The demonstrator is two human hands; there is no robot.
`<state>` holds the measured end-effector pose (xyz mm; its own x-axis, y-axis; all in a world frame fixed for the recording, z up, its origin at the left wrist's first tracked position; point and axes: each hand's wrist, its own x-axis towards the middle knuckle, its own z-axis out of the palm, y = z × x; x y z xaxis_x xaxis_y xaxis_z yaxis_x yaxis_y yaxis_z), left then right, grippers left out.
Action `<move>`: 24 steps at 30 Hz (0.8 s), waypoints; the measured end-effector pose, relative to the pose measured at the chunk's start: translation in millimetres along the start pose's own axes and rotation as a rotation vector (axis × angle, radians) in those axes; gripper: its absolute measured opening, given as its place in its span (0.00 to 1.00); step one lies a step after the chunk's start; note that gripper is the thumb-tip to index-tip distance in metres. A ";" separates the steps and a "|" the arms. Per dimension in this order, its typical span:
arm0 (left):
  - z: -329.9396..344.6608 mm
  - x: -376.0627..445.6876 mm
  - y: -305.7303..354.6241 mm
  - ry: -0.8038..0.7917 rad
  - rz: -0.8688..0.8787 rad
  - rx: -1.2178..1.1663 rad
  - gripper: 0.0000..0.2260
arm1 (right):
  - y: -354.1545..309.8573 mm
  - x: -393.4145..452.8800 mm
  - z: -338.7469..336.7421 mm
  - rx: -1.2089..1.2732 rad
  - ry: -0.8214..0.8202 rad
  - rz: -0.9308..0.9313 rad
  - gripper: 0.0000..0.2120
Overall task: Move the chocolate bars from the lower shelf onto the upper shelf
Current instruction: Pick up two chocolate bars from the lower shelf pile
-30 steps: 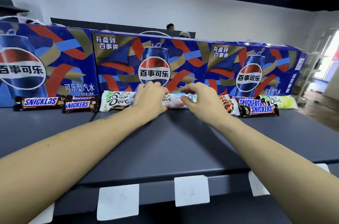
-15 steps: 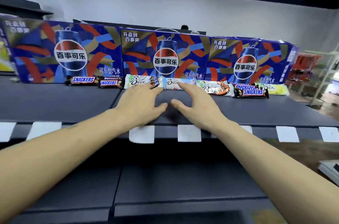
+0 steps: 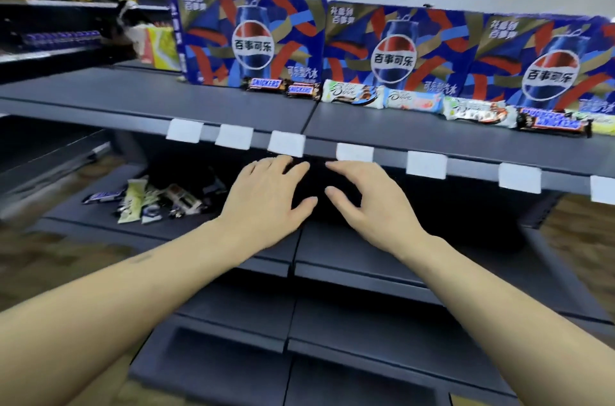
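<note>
Three big Pepsi boxes [image 3: 396, 52] run along the back of the upper shelf [image 3: 166, 99], top half of the frame, with a row of chocolate bars [image 3: 412, 102] right in front. A messy pile of bars [image 3: 146, 199] sits mid-left on the lower shelf [image 3: 213, 232]. Left hand [image 3: 266, 196] and right hand [image 3: 362, 199] hover dead center, fingers loose, holding nothing.

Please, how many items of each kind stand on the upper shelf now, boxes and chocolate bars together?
Pepsi boxes: 3
Snickers bars: 4 (the two at the right overlap and are blurred)
Dove bars: 3
Pale green bar at the right edge, brand unreadable: 1
Total: 11
</note>
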<state>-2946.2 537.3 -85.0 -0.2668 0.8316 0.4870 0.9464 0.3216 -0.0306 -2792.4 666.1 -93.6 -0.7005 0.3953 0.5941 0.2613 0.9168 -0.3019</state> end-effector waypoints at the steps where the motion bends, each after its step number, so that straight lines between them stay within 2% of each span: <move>1: 2.2 -8.5 -8.2 -0.015 -0.016 0.011 0.28 | -7.0 -0.5 10.6 0.013 -0.031 0.002 0.21; 8: 39.3 -56.8 -77.9 -0.132 -0.148 0.061 0.27 | -36.1 9.8 108.0 0.065 -0.281 0.050 0.27; 15: 127.8 -97.6 -140.4 -0.260 -0.261 0.046 0.24 | -41.2 15.4 243.1 0.139 -0.463 0.228 0.27; 24: 219.1 -78.4 -223.9 -0.235 -0.336 0.002 0.22 | -23.9 48.6 354.9 0.095 -0.436 0.256 0.27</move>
<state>-3177.1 499.3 -307.5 -0.5958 0.7608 0.2573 0.7990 0.5939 0.0941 -3068.3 643.4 -322.0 -0.8392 0.5275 0.1323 0.4134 0.7768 -0.4750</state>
